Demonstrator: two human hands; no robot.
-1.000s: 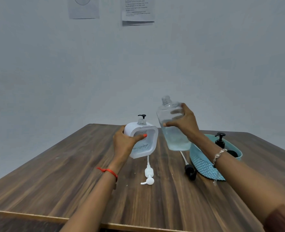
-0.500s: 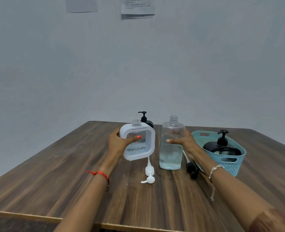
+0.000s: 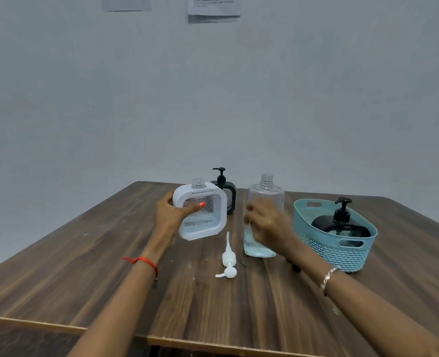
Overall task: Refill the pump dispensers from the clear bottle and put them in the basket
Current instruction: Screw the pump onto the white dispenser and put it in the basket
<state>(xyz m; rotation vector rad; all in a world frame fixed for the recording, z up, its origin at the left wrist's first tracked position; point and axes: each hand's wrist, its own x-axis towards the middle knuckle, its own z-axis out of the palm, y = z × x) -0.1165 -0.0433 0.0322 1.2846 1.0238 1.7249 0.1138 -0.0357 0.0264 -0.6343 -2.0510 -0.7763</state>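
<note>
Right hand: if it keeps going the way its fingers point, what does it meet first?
The clear bottle, directly ahead of the right hand; blur hides whether they already touch. Beyond that stands the black pump dispenser, though depth is uncertain.

A: Where are the arms?

B: Both reach in from the lower edge toward mid-frame. The left hand (image 3: 170, 218) sits left of centre, wrist bent, thumb across the front of what it holds, fingers (image 3: 167, 199) wrapped behind.

A: And the right?

B: The right hand (image 3: 269, 226), just right of centre, is blurred, fingers curled, grip unclear
</note>
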